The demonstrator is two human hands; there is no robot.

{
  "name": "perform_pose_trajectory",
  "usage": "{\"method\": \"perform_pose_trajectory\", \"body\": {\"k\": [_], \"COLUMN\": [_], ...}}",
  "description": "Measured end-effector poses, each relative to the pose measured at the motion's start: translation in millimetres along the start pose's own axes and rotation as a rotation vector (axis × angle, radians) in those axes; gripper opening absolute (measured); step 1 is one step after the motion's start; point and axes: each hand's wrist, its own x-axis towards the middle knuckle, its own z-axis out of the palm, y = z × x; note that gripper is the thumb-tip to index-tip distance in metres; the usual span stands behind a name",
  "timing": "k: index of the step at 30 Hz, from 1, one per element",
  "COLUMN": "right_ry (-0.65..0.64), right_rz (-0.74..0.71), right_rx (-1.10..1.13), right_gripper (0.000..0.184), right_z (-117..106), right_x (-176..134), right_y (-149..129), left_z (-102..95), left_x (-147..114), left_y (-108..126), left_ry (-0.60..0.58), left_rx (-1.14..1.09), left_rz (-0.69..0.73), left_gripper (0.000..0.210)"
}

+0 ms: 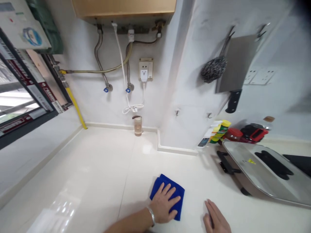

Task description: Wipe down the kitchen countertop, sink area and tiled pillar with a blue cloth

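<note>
Seemingly partway, with the remainder impossible to judge: pressing folded blue cloth (165, 179) flat against white countertop (97, 165) with splayed, unclenched left hand (161, 205); cannot tell grip of right hand (216, 219).

Matt, that cloth (179, 190), while the worktop (97, 161) gleamed, smooth and glossy! The bracelet (152, 216) shone, polished metal; the scourer (213, 69) bristled rough and wiry; the cleaver blade (238, 63) looked dull metal.
</note>
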Motion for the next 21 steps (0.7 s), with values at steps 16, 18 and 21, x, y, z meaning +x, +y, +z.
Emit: {"method": "perform_pose_trajectory", "body": {"k": [16, 18, 21], "right_ry": [-0.089, -0.086, -0.060], "right_rz": [0.062, 0.054, 0.038], "right_rx": [-0.028, -0.011, 0.033], "right_gripper": [0.051, 0.053, 0.056], "right_z": [-27, -28, -26], "right_x": [10, 10, 8], "right_y": [-22, -22, -19], "left_z": [-97.9, -112.7, -133.3], "left_x": [-303, -339, -365], "left_y": [-107, -122, -134], "left_ry": [0.080, 0.123, 0.226], "left_rx": [0.518, 0.551, 0.551], "left_rz": [-0.817, -1.006, -1.320], "left_gripper": [0.056, 0.058, 0.061]}}
